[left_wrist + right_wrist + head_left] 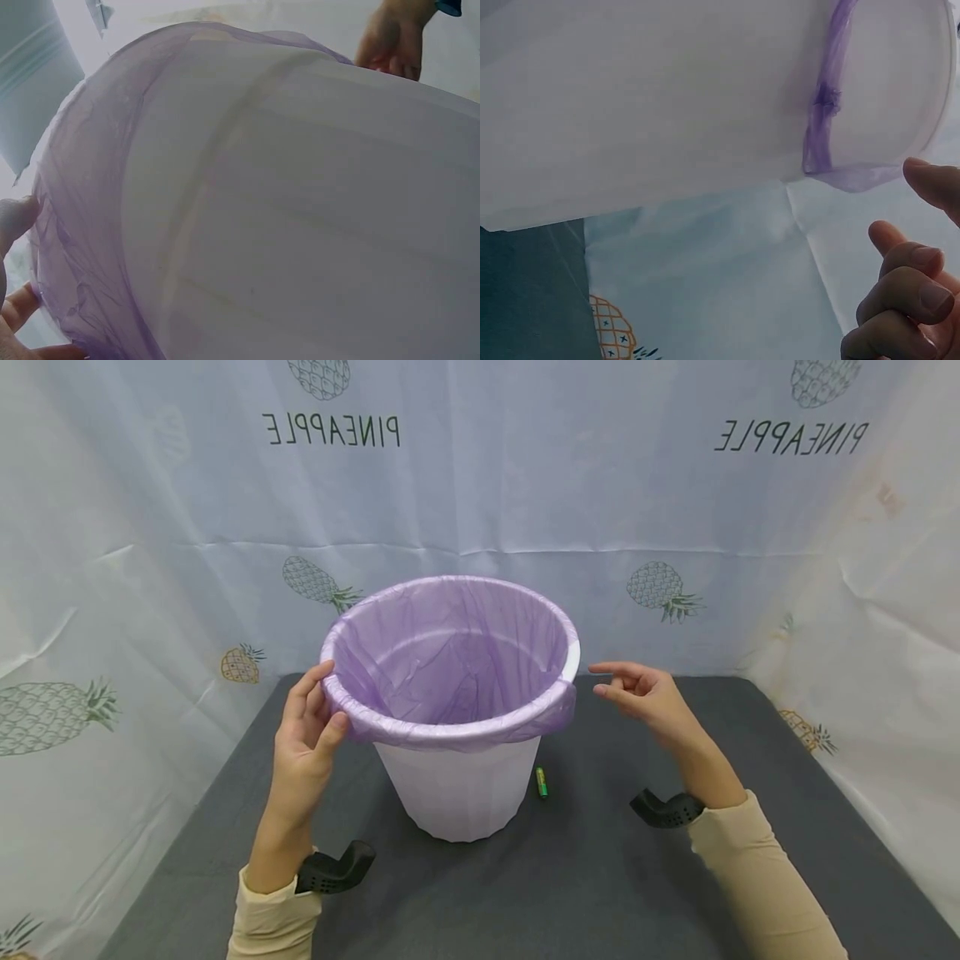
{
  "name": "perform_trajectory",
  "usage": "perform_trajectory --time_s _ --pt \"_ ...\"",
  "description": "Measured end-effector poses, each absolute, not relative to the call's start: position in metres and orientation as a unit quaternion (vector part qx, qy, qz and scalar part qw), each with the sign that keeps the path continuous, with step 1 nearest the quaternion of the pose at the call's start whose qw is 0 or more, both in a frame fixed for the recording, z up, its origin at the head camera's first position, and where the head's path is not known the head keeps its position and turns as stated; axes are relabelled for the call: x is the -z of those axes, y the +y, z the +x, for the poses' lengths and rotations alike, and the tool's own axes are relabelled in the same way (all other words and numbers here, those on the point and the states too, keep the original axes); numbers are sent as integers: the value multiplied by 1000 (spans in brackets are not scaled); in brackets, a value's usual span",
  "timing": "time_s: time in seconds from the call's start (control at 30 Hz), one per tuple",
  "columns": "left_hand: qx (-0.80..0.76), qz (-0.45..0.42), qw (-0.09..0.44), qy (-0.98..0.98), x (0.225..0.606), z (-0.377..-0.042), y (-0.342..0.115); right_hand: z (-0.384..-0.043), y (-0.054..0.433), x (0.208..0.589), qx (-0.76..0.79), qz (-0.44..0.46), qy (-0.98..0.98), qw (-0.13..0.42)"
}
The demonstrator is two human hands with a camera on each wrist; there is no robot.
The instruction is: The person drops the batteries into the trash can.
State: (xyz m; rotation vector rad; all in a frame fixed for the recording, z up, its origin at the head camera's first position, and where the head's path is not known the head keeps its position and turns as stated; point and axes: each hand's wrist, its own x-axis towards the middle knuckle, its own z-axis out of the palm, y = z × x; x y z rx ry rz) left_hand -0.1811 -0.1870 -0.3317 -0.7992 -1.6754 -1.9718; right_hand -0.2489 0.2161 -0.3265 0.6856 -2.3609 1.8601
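Note:
A white ribbed trash can (461, 789) stands upright on the dark table, lined with a thin purple trash bag (450, 681). The bag is folded over most of the rim, but a bare white stretch of rim shows at the right. My left hand (303, 747) touches the bag-covered rim at the left with its fingertips and thumb, spread apart. In the left wrist view, the folded bag edge (82, 217) hangs outside the can. My right hand (645, 697) is in the air just right of the rim, holding nothing, its index finger pointing toward the can.
A small green battery (542, 782) lies on the dark tabletop (480, 902), just right of the can's base. A pale curtain (487, 502) with pineapple prints hangs behind and along both sides. Each wrist carries a black camera mount (667, 810).

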Motion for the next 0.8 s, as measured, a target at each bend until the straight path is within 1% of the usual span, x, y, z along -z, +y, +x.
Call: perform_trajectory --time_s 0.3,0.6,0.8 --pt "712 -292 214 -602 332 -182 -187 -248 216 359 -589 201 -783 19" --pt "710 -295 218 -601 334 -182 -188 -252 215 390 -596 215 -774 -14" --pt "710 -291 217 -603 334 -183 -188 -254 214 406 -583 196 -788 -34"
